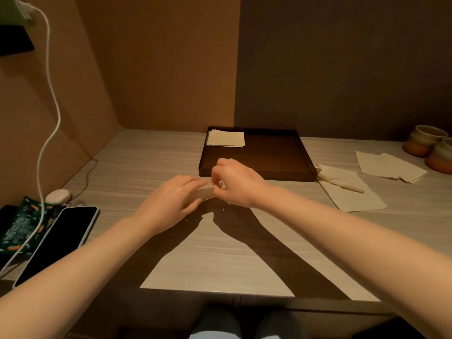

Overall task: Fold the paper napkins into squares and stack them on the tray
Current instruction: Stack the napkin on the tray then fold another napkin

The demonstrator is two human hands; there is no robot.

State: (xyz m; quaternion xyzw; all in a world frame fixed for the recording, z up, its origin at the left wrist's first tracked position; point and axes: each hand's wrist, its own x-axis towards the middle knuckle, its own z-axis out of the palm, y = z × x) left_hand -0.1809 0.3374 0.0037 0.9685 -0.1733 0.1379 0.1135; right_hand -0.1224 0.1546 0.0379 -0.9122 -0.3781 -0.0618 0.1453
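Mid-fold at bench centre, near the tray [303, 176]: napkin [205, 192] pinched by curled right hand [234, 182], left hand [171, 199] flat on it; align edges, then crease.

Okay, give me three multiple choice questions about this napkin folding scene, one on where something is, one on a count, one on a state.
1. Where in the tray do the folded napkins lie?
A. far left corner
B. near right corner
C. centre

2. How many cups stand at the right?
A. one
B. two
C. four

3. What is the right hand doing?
A. resting flat
B. pinching a napkin
C. holding the phone

Answers: 1 A, the stack sits against the far left walls. 2 B, two cups touch side by side. 3 B, its fingers curl on the paper.
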